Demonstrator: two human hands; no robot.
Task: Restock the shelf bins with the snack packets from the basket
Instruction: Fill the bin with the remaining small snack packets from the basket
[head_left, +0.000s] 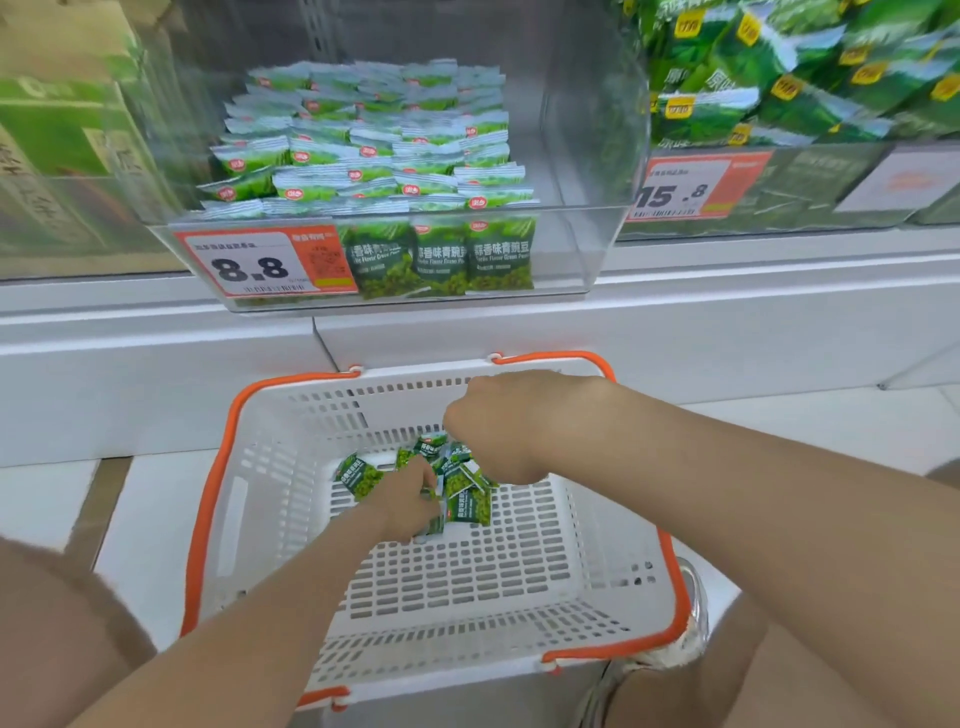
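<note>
- left hand (408, 501): fingers curled tight on snack packets (470, 504) in the pile
- right hand (498, 426), at its 1 o'clock: fingers tucked under, knuckles hide the grip, can't tell
- pile sits at the basket's (467, 571) 12 o'clock end
- shelf bin (571, 249) at 12 o'clock, well stocked, price tag (265, 262) on front

An orange price tag (262, 265) on the clear bin (566, 249) reads 8.8 — a second tag (691, 189) to its right reads 15.8. Green packets (500, 254) behind the bin front read "蒜香味青豌豆".
</note>
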